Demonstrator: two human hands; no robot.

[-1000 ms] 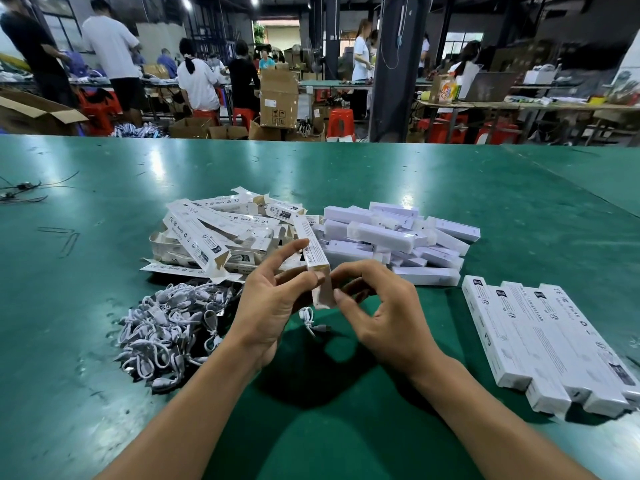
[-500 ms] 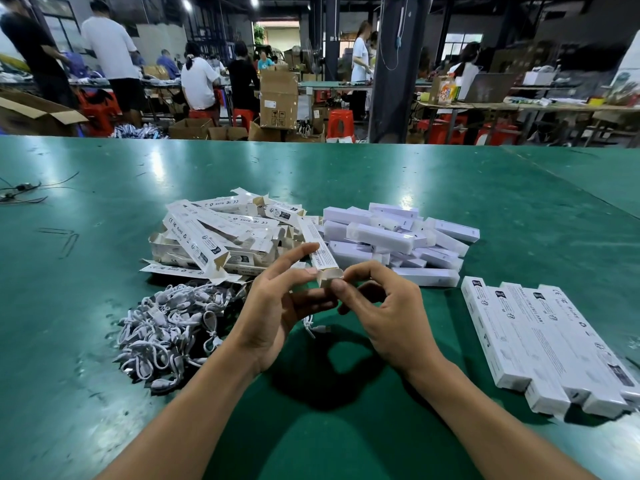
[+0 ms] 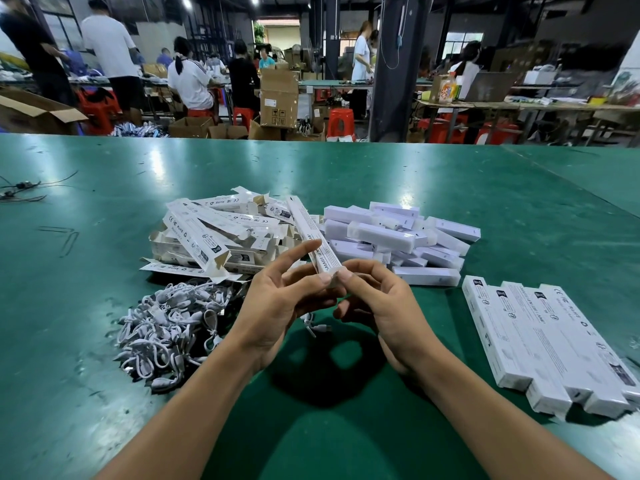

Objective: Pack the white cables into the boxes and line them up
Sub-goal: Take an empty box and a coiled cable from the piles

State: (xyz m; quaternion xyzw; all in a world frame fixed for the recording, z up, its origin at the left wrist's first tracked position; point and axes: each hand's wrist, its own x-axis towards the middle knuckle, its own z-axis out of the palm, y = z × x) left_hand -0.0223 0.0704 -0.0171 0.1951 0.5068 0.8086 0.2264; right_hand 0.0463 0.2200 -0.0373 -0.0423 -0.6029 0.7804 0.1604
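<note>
One box [image 3: 313, 237] held in two hands over a green table [image 3: 450, 174]
From left: one heap of white cables [image 3: 169, 327]; one pile of open boxes [image 3: 214, 233]; left hand [image 3: 277, 306] and right hand [image 3: 381, 306] pinching the raised box's near end; one pile of plain cartons [image 3: 391, 237]; four closed boxes [image 3: 540, 341] side by side.

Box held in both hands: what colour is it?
The box is white with black lettering along its side; the head view shows it best.

On the green table [image 3: 450, 188] the cable heap [image 3: 166, 327] is white, the held box [image 3: 313, 237] above it white with black lettering, the plain boxes [image 3: 381, 233] pale lilac, and the stools [image 3: 341, 123] beyond the table red.
</note>
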